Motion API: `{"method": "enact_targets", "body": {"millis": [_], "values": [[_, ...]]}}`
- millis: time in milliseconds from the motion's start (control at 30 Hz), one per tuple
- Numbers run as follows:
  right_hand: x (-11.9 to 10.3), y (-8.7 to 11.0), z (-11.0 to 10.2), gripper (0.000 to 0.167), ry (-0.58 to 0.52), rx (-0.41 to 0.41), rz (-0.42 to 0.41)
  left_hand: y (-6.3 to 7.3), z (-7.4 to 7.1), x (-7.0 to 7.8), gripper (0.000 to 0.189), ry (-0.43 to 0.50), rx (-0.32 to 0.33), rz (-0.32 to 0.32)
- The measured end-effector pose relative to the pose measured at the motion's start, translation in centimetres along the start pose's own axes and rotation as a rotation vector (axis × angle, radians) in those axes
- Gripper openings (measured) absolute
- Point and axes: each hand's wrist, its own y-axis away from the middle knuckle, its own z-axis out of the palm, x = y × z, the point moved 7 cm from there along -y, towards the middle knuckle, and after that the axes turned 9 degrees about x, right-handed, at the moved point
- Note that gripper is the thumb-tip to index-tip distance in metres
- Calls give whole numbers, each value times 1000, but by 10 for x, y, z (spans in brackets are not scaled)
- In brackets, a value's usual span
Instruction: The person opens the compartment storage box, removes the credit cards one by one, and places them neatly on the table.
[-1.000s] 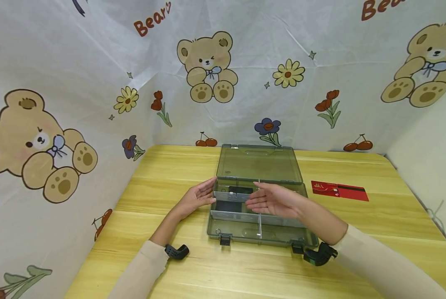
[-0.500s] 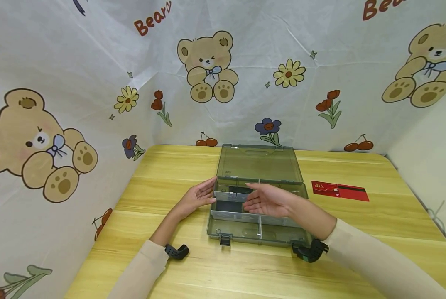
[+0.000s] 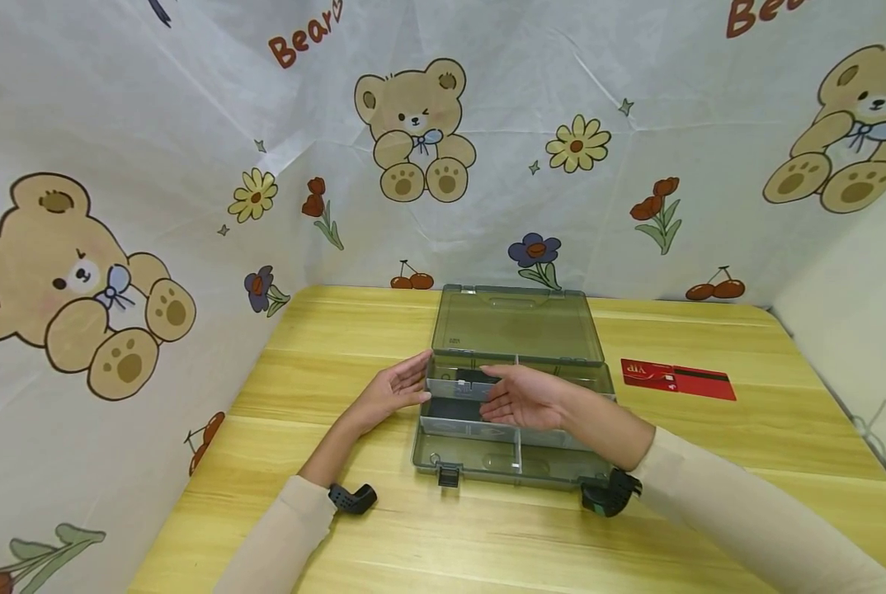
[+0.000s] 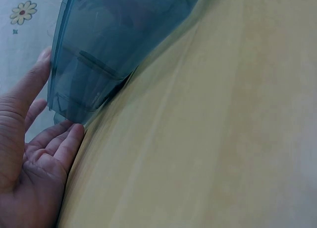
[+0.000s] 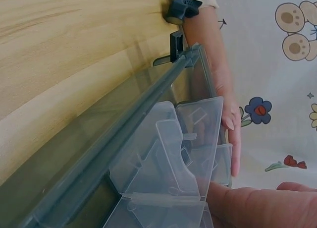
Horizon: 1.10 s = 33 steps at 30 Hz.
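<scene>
Hands (image 3: 387, 400) at smoky, rectangular, seemingly plastic box (image 3: 487, 476).

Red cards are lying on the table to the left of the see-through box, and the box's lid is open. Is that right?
Not quite. The red cards lie to the right of the see-through box, as the head view shows. They are on the table, and the lid is open.

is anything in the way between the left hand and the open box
Nothing visible is. The left hand is right at the left side of the open box, and both the head and left wrist views show no object between them.
</scene>
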Motion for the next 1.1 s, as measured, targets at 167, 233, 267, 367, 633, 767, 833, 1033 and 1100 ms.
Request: {"method": "enact_targets", "body": {"millis": [167, 233, 267, 367, 633, 767, 833, 1033, 1100], "values": [[0, -1, 1, 79, -21, 7, 7, 0, 0, 0, 77, 0, -1, 5], [0, -2, 0, 79, -38, 6, 8, 0, 0, 0, 77, -4, -1, 8], [1, -2, 0, 79, -46, 4, 8, 0, -1, 0, 77, -6, 1, 9], [1, -3, 0, 78, -69, 0, 7, 0, -1, 0, 77, -10, 1, 13], [2, -3, 0, 75, -44, 20, -10, -1, -1, -2, 77, -4, -1, 5], [3, -3, 0, 75, -37, 33, -10, -2, -1, -3, 76, -9, -6, 14], [4, -3, 0, 75, -30, 41, -9, -2, 0, -3, 76, -11, -7, 18], [3, -2, 2, 74, -22, 55, -14, -1, -1, -2, 76, -18, -5, 24], [3, -2, 3, 74, -24, 51, -16, -1, -1, -2, 75, -19, -5, 25]]}}
